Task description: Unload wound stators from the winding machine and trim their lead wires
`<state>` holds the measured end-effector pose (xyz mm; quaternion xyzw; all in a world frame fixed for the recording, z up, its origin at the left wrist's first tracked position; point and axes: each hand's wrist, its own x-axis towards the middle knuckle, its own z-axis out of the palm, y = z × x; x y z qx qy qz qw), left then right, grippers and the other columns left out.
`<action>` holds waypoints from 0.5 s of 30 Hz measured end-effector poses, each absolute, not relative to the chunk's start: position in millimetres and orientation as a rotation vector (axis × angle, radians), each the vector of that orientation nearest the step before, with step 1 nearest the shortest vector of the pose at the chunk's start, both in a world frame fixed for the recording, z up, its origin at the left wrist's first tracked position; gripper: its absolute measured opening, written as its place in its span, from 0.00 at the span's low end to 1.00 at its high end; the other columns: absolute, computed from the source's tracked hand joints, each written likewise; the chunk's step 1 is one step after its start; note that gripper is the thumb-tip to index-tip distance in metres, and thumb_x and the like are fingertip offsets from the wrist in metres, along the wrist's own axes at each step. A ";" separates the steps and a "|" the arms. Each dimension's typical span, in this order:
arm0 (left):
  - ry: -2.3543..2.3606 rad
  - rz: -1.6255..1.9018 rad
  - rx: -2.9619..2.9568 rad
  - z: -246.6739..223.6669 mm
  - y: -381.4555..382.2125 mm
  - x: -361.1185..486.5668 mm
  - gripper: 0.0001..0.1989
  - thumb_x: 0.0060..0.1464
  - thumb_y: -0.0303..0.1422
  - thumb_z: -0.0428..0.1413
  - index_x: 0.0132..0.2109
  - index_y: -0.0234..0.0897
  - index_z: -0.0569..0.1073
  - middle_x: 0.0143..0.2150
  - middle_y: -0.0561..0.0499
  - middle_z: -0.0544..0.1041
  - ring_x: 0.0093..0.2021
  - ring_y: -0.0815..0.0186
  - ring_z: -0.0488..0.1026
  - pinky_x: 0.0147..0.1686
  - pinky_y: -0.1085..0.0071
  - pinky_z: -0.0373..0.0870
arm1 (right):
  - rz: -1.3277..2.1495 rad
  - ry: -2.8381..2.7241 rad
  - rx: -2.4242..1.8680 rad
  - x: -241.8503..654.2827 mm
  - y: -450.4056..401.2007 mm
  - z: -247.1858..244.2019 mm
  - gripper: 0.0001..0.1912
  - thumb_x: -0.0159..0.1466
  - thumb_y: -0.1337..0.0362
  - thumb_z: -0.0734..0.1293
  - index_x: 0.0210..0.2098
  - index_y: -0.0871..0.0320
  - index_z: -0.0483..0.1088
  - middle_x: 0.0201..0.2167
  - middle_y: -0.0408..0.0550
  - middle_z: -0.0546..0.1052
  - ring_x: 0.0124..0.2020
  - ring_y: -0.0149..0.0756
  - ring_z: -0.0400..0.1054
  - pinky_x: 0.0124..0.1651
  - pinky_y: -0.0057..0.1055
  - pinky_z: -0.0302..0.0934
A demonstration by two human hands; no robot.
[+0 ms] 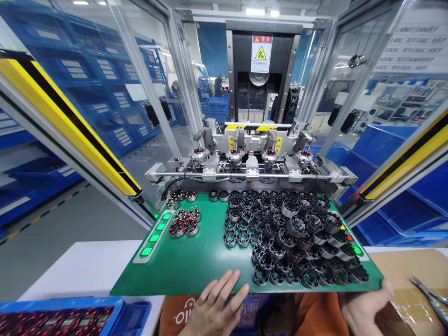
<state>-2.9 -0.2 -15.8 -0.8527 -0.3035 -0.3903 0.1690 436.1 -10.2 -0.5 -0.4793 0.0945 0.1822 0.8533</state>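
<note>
My left hand (222, 303) lies palm down at the front edge of the green worktop (203, 261). Its fingers are stretched out and slightly apart, with nothing in them. At the front right corner of the worktop is my right hand (367, 308), one digit showing against the corner; its other fingers are hidden. Black slotted stator cores (276, 247) with metal rims stand in stacked rows across the right half. On the left, several stators wound with red and copper wire (184, 227) sit in a small group, and more copper-wound ones (191, 196) are behind them.
A winding machine with a row of stator fixtures (235, 158) stands behind the worktop. Yellow light-curtain posts (87, 144) flank it. Green-lit buttons (154, 238) are at the left. A blue tray (121, 310) holds wound stators; pliers (429, 291) lie on cardboard at the right.
</note>
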 end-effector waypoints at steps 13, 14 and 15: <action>-0.872 -1.110 -2.420 -19.2 -0.5 -3.7 0.21 0.72 0.40 0.72 0.69 0.50 0.87 0.81 0.48 0.79 0.88 0.62 0.65 0.90 0.63 0.52 | 0.385 0.191 -1.021 435.6 -10.5 -5.1 0.22 0.52 0.43 0.66 0.35 0.50 0.80 0.47 0.55 0.90 0.57 0.66 0.88 0.33 0.52 0.86; -0.868 -1.118 -2.420 -18.4 -0.4 -3.3 0.20 0.74 0.40 0.71 0.68 0.50 0.88 0.82 0.48 0.78 0.88 0.63 0.65 0.90 0.63 0.51 | 0.381 0.193 -1.017 435.8 -10.8 -6.1 0.22 0.52 0.42 0.67 0.36 0.50 0.80 0.47 0.55 0.90 0.57 0.66 0.88 0.33 0.52 0.86; -0.862 -1.127 -2.418 -17.2 -0.3 -2.7 0.18 0.75 0.40 0.70 0.68 0.49 0.88 0.83 0.49 0.76 0.89 0.63 0.64 0.90 0.63 0.50 | 0.378 0.193 -1.011 436.3 -11.0 -7.3 0.22 0.52 0.42 0.67 0.36 0.50 0.80 0.47 0.55 0.90 0.57 0.66 0.88 0.34 0.53 0.87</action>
